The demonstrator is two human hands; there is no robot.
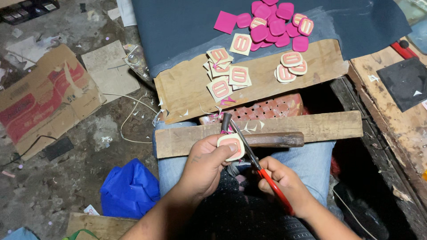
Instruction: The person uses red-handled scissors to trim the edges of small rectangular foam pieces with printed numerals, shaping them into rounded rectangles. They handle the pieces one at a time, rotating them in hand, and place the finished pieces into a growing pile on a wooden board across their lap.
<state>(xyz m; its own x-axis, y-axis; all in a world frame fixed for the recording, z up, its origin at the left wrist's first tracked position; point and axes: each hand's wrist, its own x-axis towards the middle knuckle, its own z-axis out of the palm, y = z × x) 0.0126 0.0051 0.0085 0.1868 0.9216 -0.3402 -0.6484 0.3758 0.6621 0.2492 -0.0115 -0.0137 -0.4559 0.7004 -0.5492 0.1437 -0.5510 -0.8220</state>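
Note:
My left hand (205, 165) pinches a small cream piece with a pink rounded shape (232, 146) over my lap. My right hand (284, 184) grips red-handled scissors (262, 171), whose blades reach up along the right edge of that piece. A hammer (267, 138) lies across the near wooden plank (329, 126) just beyond my hands. On the far plank (182, 95) sits a heap of square cream-and-pink pieces (224, 73); to its right lie trimmed rounded ones (291, 66). Pink pieces (278, 22) are piled on a dark sheet (187, 26).
Flattened cardboard (42, 100) and a blue plastic bag (129, 189) lie on the dirty floor at left. A red perforated brick-like block (267, 109) sits between the planks. A wooden bench with a black square sheet (407, 82) stands at right. Paper trimmings litter the planks.

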